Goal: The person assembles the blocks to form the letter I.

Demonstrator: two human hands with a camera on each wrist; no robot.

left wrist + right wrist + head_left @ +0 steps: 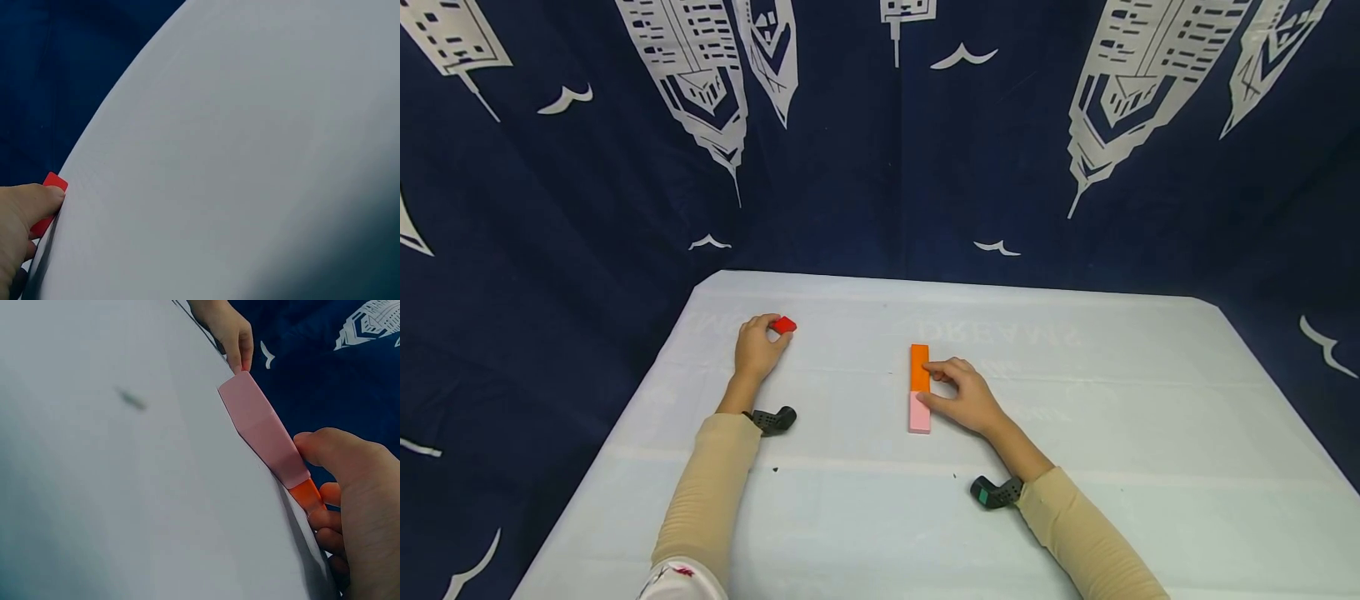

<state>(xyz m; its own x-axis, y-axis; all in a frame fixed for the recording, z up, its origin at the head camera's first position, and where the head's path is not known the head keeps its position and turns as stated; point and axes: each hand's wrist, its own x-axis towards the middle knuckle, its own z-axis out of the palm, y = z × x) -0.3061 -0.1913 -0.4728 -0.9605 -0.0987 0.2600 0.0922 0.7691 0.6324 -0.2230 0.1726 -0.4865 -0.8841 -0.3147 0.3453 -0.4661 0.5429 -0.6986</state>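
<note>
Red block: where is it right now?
In the head view, the red block is pinched in the left hand's grip, toward the far-left corner of the table, left of and farther back than the orange block.

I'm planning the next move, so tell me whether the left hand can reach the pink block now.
Probably yes: nothing stands between the left hand and the pink block. But that hand pinches the red block, which it would likely need to release first.
</note>
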